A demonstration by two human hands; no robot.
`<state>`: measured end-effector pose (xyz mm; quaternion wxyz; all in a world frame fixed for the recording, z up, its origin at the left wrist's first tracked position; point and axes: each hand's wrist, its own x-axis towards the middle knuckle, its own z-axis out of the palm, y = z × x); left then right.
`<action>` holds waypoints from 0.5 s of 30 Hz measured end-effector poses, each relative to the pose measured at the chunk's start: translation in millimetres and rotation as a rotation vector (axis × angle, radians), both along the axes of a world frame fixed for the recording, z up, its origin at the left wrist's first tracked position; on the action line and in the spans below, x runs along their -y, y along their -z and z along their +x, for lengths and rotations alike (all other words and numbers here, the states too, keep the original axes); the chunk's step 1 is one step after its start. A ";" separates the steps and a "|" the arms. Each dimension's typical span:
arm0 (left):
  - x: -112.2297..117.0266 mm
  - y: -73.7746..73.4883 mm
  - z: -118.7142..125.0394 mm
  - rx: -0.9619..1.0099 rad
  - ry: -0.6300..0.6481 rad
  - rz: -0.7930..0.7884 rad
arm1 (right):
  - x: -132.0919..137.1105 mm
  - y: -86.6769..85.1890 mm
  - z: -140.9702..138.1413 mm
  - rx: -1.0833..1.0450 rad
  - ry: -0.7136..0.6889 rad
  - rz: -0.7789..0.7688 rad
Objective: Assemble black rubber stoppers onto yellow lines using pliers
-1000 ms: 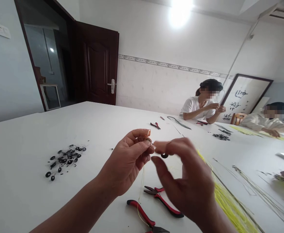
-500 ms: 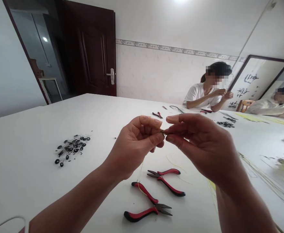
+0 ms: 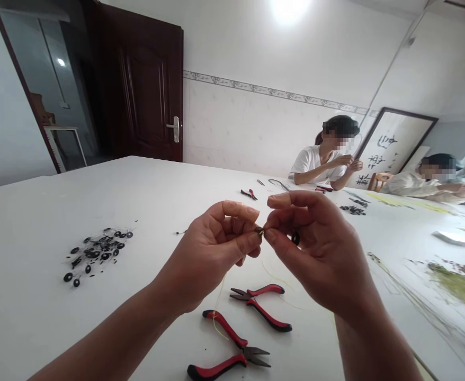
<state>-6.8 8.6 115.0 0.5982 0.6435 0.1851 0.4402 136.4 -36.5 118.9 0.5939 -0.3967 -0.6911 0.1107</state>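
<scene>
A tiny glinting piece (image 3: 260, 232) is pinched just above the tabletop (image 3: 29, 222), near the middle; its exact form is too small to tell. It is held at the fingertips of the left hand (image 3: 212, 251) and the right hand (image 3: 315, 246), both nearly closed, tips almost meeting. A fine yellow thread (image 3: 218, 301) hangs below the left hand. A small black ring (image 3: 295, 238) lies against the right hand; whether it is gripped cannot be told. A close, steady pinch is judged best, since so small a piece slips easily. Red-handled pliers (image 3: 262, 307) and second pliers (image 3: 226, 328) lie near; black rings (image 3: 95, 254) are heaped left. A seated person (image 3: 315, 172) works far right.
</scene>
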 end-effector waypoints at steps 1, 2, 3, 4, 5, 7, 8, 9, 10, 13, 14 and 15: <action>-0.2 -0.3 -0.1 -0.008 0.011 -0.004 | -0.2 0.4 -0.1 -0.002 0.009 0.002; -0.2 -0.5 -0.5 -0.017 0.022 -0.008 | -0.3 0.7 0.0 -0.003 0.012 0.002; -0.1 -0.6 -1.2 -0.026 0.031 -0.010 | -0.4 1.1 0.1 -0.004 0.008 -0.001; 0.1 -0.7 -2.0 -0.036 0.036 -0.012 | -0.5 1.4 0.3 -0.006 0.000 -0.004; 0.4 -0.8 -2.9 -0.047 0.042 -0.014 | -0.7 1.6 0.5 -0.009 -0.009 -0.007; 1.0 -1.1 -4.3 -0.061 0.055 -0.016 | -1.3 1.6 1.2 -0.022 -0.027 -0.008; 1.3 -1.3 -4.7 -0.068 0.060 -0.017 | -1.7 1.4 1.6 -0.028 -0.035 -0.011; 1.6 -1.6 -4.9 -0.073 0.065 -0.018 | -2.0 1.0 2.1 -0.033 -0.042 -0.017; 1.9 -1.9 -4.9 -0.079 0.069 -0.019 | -2.3 0.5 2.5 -0.039 -0.049 -0.026; 2.9 -2.7 -4.5 -0.091 0.081 -0.010 | -2.4 -1.3 3.6 -0.060 -0.090 -0.069; 3.3 -2.8 -4.3 -0.093 0.085 -0.006 | -2.2 -1.7 3.9 -0.072 -0.110 -0.082; 3.7 -3.0 -4.3 -0.093 0.090 0.000 | -1.8 -1.9 4.2 -0.082 -0.130 -0.092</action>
